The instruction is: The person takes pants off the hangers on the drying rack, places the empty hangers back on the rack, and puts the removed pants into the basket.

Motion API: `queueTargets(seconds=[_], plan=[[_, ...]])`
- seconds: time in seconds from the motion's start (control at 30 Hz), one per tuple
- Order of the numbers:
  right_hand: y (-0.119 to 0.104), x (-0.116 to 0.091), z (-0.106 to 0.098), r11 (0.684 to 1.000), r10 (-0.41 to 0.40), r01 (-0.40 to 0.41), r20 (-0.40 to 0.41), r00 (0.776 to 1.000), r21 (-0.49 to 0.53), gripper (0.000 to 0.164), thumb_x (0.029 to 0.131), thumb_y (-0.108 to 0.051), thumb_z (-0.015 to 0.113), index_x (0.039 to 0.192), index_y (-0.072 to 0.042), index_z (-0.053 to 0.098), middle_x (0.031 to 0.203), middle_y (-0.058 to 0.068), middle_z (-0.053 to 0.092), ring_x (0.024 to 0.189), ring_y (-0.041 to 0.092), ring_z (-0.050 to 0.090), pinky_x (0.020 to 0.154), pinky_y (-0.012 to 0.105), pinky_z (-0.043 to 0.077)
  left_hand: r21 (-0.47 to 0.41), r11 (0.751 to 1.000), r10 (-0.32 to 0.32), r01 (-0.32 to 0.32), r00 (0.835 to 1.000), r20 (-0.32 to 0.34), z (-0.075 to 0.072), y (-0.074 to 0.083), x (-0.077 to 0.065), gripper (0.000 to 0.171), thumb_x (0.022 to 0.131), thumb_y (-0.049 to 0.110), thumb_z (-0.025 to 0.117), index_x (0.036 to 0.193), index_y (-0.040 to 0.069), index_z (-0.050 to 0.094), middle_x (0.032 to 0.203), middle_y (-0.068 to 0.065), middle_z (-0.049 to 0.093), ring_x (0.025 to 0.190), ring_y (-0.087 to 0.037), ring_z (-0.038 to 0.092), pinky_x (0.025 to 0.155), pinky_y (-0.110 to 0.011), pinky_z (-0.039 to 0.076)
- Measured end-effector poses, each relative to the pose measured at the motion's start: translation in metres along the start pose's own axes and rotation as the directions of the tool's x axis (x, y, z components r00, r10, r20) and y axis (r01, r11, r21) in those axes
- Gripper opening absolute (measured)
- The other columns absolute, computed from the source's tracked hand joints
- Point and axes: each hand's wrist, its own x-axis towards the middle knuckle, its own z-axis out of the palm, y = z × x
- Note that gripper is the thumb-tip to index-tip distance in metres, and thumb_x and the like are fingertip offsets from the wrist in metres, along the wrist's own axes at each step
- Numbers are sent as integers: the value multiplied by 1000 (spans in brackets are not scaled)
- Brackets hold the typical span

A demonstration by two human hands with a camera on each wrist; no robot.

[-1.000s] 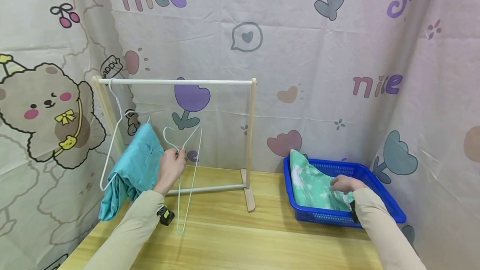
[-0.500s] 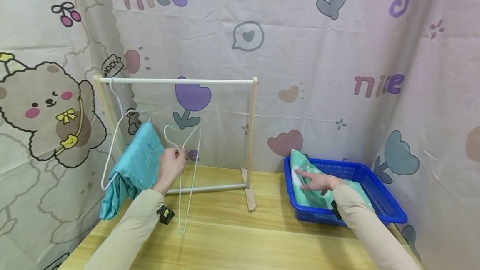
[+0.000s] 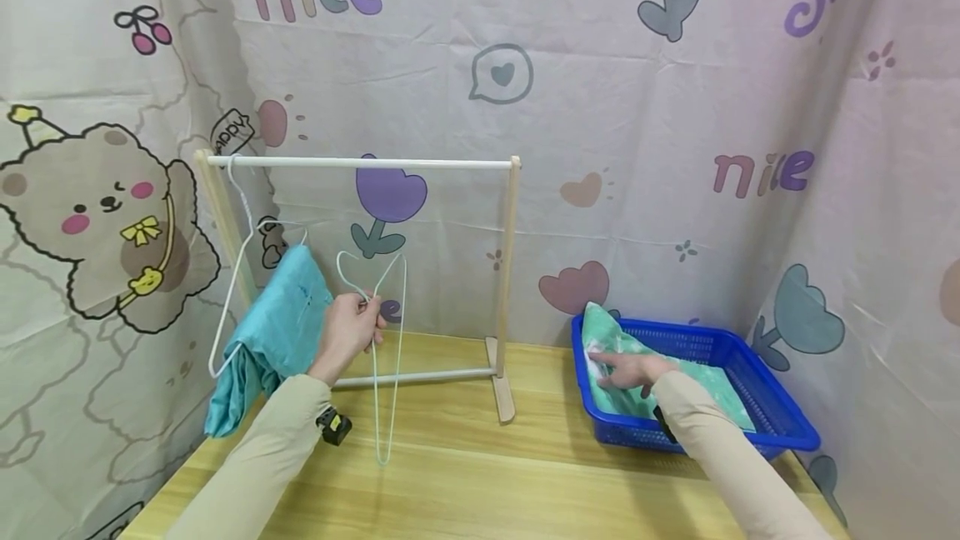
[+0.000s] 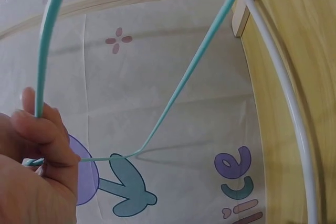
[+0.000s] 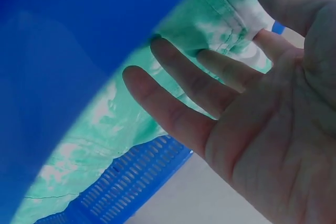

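Observation:
My left hand (image 3: 348, 332) pinches a mint-green wire hanger (image 3: 403, 307) near the base of its hook. The hanger dangles in front of the rack; in the left wrist view its wire (image 4: 184, 80) runs up from the curled fingers. At the right, my right hand (image 3: 637, 371) reaches into the blue plastic basket (image 3: 787, 411), with spread fingers at a green-and-white tie-dyed garment (image 3: 716, 382). Seams show on this garment (image 5: 73, 169) in the right wrist view, and the fingertips (image 5: 137, 77) lie over it without gripping. Its exact kind is unclear.
A small clothes rack with a white rail (image 3: 375, 162) stands at the left on the wooden table (image 3: 480, 473). From its left end hangs a white hanger (image 3: 236, 273), with a folded teal garment (image 3: 285, 315) beside it. A printed curtain (image 3: 450, 90) closes off the back and sides.
My right hand has moved left within the basket, from above the garment's middle to its left part, and its fingers have spread. The left hand still holds the hanger, which has turned slightly.

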Motion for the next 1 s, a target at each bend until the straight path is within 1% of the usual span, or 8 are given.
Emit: queueTargets(seconds=[0.1,0.2,0.27,0.37,0.53,0.7,0.83,1.0], plan=[[-3,0,1,999,-24,23,-23,999,-22,64,98,-21,59,155,-16,30,156,28,24,131,50,43,85,61,51,-12,1000,2,-2,1000,-5,-1,0,0,31,103,20,47,108,-7,61,71,-8,68,47,-13,61,45,-37,53],[-8,4,1,985,-135,122,-107,985,-120,52,95,-15,61,145,-7,46,147,26,44,126,45,50,89,57,51,-38,999,-1,1,1000,-14,-2,-1,-1,32,102,20,48,113,-7,60,73,-12,68,48,-15,62,44,-37,53],[-12,9,2,964,-212,171,-198,957,-206,39,94,-12,61,132,-2,59,132,21,59,117,39,58,89,53,52,-39,999,7,-8,1000,-19,-3,-1,-1,32,102,21,48,112,-7,60,73,-14,68,48,-15,62,43,-35,53],[-18,17,2,932,-297,191,-346,890,-309,18,92,-8,60,103,-1,72,98,10,72,89,26,66,78,43,54,-29,999,21,-22,1000,-17,-4,0,-1,34,103,23,47,113,-6,61,78,-17,69,47,-15,62,43,-34,52],[-35,25,5,909,-394,255,-481,783,-331,30,88,3,56,60,-7,58,55,-4,46,52,10,39,50,26,34,11,998,62,-62,998,-11,-5,9,3,36,104,26,44,112,-5,61,79,-15,71,48,-18,64,41,-33,50],[-58,36,6,883,-467,332,-557,687,-331,43,85,7,55,55,-16,35,55,-7,23,51,9,20,50,23,19,14,997,77,-77,997,3,-7,21,8,37,104,26,45,118,-5,59,81,-15,73,48,-17,66,43,-34,52],[-79,46,7,894,-448,345,-606,657,-287,40,86,4,56,54,-17,42,51,-8,28,48,9,25,49,23,23,1,997,71,-71,997,31,-9,27,10,36,105,26,43,112,-5,61,87,-20,73,52,-21,68,45,-32,53],[-105,52,7,912,-398,362,-626,671,-191,33,92,-8,60,59,-11,59,51,-6,42,47,9,38,49,24,32,-18,999,47,-46,997,69,-12,29,12,36,106,25,40,104,-5,61,92,-24,71,64,-31,72,48,-32,55]])
